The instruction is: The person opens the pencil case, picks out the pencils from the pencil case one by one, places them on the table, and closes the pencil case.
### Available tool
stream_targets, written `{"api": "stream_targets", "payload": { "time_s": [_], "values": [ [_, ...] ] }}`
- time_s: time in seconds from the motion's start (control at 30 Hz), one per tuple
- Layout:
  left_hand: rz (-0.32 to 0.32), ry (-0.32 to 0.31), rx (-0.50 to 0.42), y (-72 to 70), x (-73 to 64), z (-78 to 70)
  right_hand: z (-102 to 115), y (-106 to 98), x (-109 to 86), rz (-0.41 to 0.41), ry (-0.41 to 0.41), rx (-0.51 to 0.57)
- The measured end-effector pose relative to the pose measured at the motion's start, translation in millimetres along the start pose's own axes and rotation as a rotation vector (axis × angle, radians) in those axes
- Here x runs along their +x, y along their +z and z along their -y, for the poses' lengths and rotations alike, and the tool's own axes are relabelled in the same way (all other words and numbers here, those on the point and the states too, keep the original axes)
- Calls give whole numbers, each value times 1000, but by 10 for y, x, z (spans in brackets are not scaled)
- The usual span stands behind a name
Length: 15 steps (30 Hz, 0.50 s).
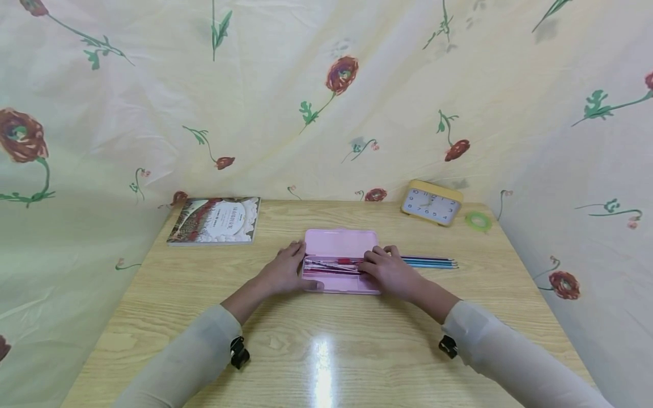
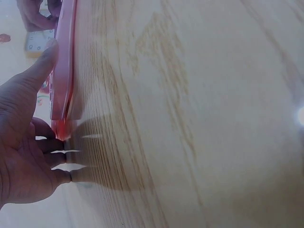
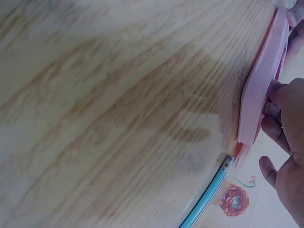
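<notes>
Far left: a book (image 1: 216, 221) lies flat on the wooden table (image 1: 173, 294), well apart from the work. Left hand (image 1: 285, 272): spread wide at the left end of the pink pencil case (image 1: 340, 243), thumb at the near rim, fingers at the side. The case sits mid-table, lid laid back. Inside, slim pencils (image 1: 330, 268) lie lengthwise, some askew. Right hand (image 1: 390, 275): fingers bent over the case's right end; cannot tell whether they pinch anything. Just right of it, blue pencils (image 1: 428, 262) lie on the table, pointing away; contact with the case is unclear. Farther right: a yellow clock (image 1: 432, 203), then green tape (image 1: 478, 221).

Risks, as judged: if the left hand braces too lightly, a push from the right could slide or turn the case. Crossed pencils may snag or block the lid. A rightward sweep of the right hand could roll the loose blue pencils.
</notes>
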<state>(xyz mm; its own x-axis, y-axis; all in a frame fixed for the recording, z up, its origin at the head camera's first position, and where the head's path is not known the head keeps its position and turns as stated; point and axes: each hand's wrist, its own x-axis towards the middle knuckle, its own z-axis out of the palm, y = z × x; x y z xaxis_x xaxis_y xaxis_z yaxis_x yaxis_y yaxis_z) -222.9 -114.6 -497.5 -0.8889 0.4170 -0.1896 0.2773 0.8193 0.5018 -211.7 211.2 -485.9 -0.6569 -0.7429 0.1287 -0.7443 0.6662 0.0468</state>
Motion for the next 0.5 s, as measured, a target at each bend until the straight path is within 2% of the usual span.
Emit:
{"api": "stream_targets", "payload": {
  "time_s": [0.2, 0.5],
  "values": [
    [6, -4, -2, -7, -3, -11, -4, -18, 10, 12, 1, 23],
    [12, -10, -5, -18, -9, -22, -13, -65, 57, -14, -15, 26]
  ]
}}
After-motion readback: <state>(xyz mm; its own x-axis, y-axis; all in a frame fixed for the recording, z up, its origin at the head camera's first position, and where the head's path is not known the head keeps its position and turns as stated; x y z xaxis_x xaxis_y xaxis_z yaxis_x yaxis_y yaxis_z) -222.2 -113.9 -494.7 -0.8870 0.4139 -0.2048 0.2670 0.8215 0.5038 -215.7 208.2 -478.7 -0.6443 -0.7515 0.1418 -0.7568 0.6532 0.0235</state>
